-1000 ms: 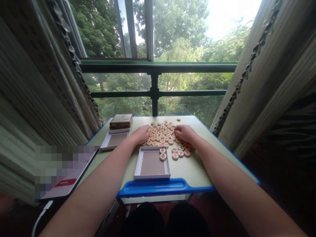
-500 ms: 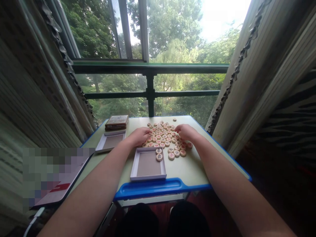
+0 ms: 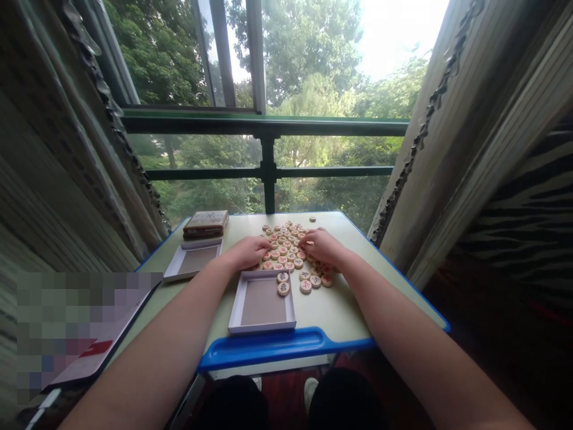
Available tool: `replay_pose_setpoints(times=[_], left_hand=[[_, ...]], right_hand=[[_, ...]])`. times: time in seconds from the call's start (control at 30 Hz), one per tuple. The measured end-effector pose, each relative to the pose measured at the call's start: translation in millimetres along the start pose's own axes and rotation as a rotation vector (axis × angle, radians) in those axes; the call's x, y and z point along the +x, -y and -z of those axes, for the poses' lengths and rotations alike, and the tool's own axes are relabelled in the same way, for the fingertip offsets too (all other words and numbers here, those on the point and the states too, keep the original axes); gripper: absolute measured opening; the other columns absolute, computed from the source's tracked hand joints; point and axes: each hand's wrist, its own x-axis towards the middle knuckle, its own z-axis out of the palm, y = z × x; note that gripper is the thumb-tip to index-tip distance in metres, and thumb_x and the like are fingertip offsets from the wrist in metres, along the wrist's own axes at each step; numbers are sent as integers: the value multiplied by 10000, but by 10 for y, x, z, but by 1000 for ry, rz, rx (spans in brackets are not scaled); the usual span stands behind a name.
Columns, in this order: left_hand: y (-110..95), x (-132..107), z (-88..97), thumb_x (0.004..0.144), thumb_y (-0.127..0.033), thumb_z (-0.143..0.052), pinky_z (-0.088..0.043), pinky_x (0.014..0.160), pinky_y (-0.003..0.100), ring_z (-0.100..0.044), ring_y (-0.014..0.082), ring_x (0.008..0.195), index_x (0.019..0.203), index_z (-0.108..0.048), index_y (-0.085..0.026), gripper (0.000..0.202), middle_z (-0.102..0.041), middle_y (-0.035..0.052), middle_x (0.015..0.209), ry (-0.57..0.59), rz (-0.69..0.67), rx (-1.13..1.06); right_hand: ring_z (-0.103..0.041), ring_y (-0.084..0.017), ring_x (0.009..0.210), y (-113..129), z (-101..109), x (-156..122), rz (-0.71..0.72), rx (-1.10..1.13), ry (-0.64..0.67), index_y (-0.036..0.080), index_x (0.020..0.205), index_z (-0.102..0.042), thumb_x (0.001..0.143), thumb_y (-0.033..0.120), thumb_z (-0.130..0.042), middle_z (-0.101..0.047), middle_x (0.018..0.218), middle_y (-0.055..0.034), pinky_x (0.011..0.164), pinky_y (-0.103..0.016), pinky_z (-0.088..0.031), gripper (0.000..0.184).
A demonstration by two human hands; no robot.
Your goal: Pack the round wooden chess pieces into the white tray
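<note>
A heap of round wooden xiangqi pieces [image 3: 283, 251], marked with red and black characters, spreads over the middle of the pale table. My left hand [image 3: 250, 251] lies at the heap's left edge, its fingers stretched over the pieces. On the other side, my right hand [image 3: 323, 243] reaches in from the right with fingers bent down among the pieces; its palm side is hidden. Neither hand visibly lifts a piece. In front of the heap sits a shallow white box tray [image 3: 233, 310]. Two pieces with black characters [image 3: 283, 283] lie along its right wall.
Another shallow box tray [image 3: 170, 272] stands at the left, with a closed flat box [image 3: 206, 224] behind it. One lone piece [image 3: 312, 219] lies near the far edge. A blue molded rim [image 3: 268, 349] borders the table's front. Curtains hang on both sides of the window.
My right hand has moved left, further into the heap. My left hand stays near the heap's left edge. The view has shifted slightly; both pieces in the tray look unmoved.
</note>
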Motion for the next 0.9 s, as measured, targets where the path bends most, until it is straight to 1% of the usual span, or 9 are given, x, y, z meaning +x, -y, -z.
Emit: replay_pose_setpoints(times=[0.07, 0.17, 0.27, 0.33, 0.47, 0.57, 0.73, 0.8, 0.9], left_hand=[[-5, -5, 5, 765, -246, -453, -342, 1020, 268, -514, 200, 1153, 1028, -687, -189, 357, -599, 40, 1223, -11, -1, 28], [-46, -15, 17, 769, -229, -444, -355, 1009, 268, -528, 202, 1132, 1015, -690, -185, 351, -619, 44, 1191, -37, -9, 56], [-132, -38, 38, 750, -235, -462, -394, 967, 272, -558, 210, 1083, 1013, -689, -186, 352, -634, 47, 1163, -52, -25, 78], [-197, -57, 49, 737, -277, -488, -428, 921, 275, -588, 212, 1019, 1008, -691, -187, 350, -659, 46, 1109, -40, -26, 84], [-271, -74, 46, 718, -296, -498, -455, 865, 271, -611, 204, 938, 942, -707, -176, 329, -688, 47, 1018, -47, -53, 95], [-265, -73, 36, 708, -251, -475, -469, 801, 261, -619, 194, 885, 923, -712, -173, 330, -696, 46, 973, -64, -50, 108], [-238, -73, 30, 684, -186, -467, -473, 718, 247, -631, 186, 789, 891, -728, -182, 333, -712, 36, 858, -46, 17, 130], [-226, -63, 19, 660, -123, -454, -476, 733, 245, -636, 183, 794, 946, -719, -180, 394, -715, 39, 868, -84, 68, 100], [-202, -36, -3, 600, -36, -434, -464, 816, 242, -626, 188, 930, 986, -708, -193, 498, -702, 40, 995, -148, 91, 74]], right_hand=[[-511, -213, 957, 5, 6, -2, -29, -8, -24, 207, 939, -725, 805, 208, -515, -655, 1046, -68, 860, -304, -386, 249], [-507, -213, 986, 36, 0, -3, 26, 28, -40, 209, 990, -709, 793, 238, -544, -640, 1073, -76, 875, -304, -379, 259], [-520, -203, 975, 68, -17, -1, 126, 38, -5, 221, 946, -719, 791, 257, -555, -649, 1032, -59, 927, -325, -343, 228], [-527, -200, 960, 71, -22, -1, 117, 23, -2, 216, 898, -722, 782, 259, -566, -653, 998, -55, 918, -318, -347, 199], [-520, -218, 959, 30, 2, -1, -8, -38, -44, 207, 831, -714, 780, 298, -563, -650, 973, -67, 812, -281, -396, 184], [-546, -202, 918, -3, 34, 3, -103, -63, -86, 202, 875, -705, 824, 305, -491, -649, 971, -79, 747, -260, -408, 243], [-596, -188, 856, -50, 79, 9, -391, -35, -79, 220, 948, -691, 775, 216, -511, -653, 1044, -69, 657, -246, -417, 250], [-604, -191, 869, -85, 101, 7, -463, -11, -97, 221, 974, -686, 765, 188, -512, -657, 1053, -71, 664, -247, -421, 274], [-612, -195, 887, -153, 131, 1, -546, 40, -133, 216, 1009, -676, 776, 157, -486, -660, 1060, -79, 676, -252, -428, 307]])
